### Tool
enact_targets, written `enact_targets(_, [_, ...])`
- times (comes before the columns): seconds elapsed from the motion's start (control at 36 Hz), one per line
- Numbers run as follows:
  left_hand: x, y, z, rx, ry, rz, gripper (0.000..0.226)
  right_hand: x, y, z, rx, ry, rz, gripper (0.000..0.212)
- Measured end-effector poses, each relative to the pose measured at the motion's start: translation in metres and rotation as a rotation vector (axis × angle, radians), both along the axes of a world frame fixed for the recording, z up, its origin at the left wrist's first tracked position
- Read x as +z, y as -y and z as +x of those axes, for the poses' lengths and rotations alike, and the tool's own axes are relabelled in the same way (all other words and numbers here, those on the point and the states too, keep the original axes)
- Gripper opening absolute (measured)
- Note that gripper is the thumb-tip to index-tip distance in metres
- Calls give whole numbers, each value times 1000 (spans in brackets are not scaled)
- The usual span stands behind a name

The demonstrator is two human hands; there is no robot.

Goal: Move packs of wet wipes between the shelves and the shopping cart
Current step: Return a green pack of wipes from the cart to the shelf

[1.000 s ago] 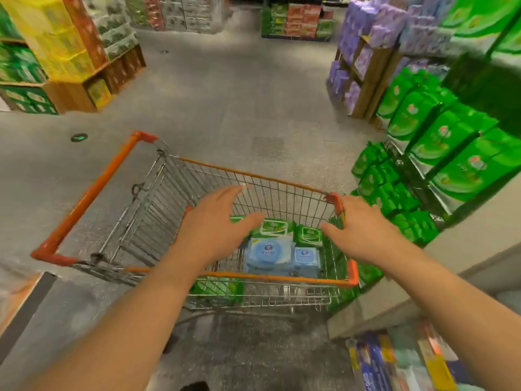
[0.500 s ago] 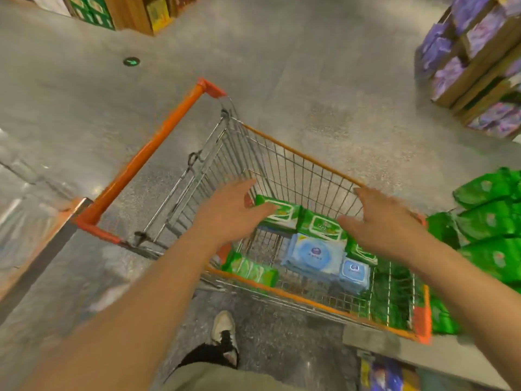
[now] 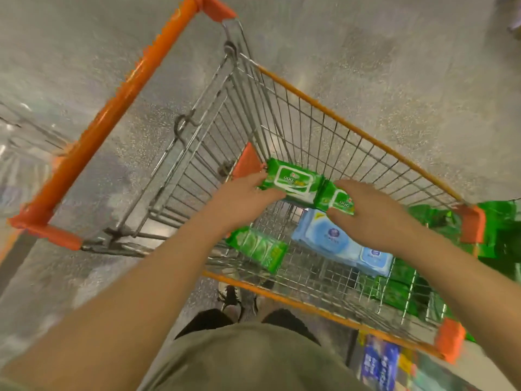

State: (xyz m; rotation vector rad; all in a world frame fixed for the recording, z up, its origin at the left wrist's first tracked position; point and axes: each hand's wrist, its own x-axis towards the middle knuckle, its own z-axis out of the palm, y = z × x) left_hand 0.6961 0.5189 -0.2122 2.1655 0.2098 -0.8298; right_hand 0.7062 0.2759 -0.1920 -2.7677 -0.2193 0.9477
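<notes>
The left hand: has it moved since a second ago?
Yes. The left hand has gone down into the cart, from hovering above the rim to touching the green wipes pack.

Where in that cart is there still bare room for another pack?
The cart floor's handle-side stretch is bare wire, bordered by the orange corner piece and the loose green pack. The far end is crowded: the blue packs lie there, and the left hand and right hand hold two green packs above them.
</notes>
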Motion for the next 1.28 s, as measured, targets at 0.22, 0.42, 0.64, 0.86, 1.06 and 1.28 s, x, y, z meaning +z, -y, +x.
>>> enact_targets(0.22, [-74,34,13,377,-458,-114,60,-82,4,25,55,-143,87,68])
enact_targets(0.42, [-151,50,9,797,-812,-210,61,-151,-2,36,140,-254,154,69])
enact_targets(0.64, [-194,71,-7,988,-809,-72,30,-238,-22,35,157,-392,224,68])
enact_targets(0.86, [-269,69,-18,1348,-835,-144,68,-305,-48,34,126,-545,193,84])
enact_targets(1.06, [-349,69,-53,1461,-773,-299,89,-349,-65,29,154,-707,147,88])
enact_targets(1.28, [-343,75,-43,1673,-751,-381,79,-374,-79,12,271,-683,86,100])
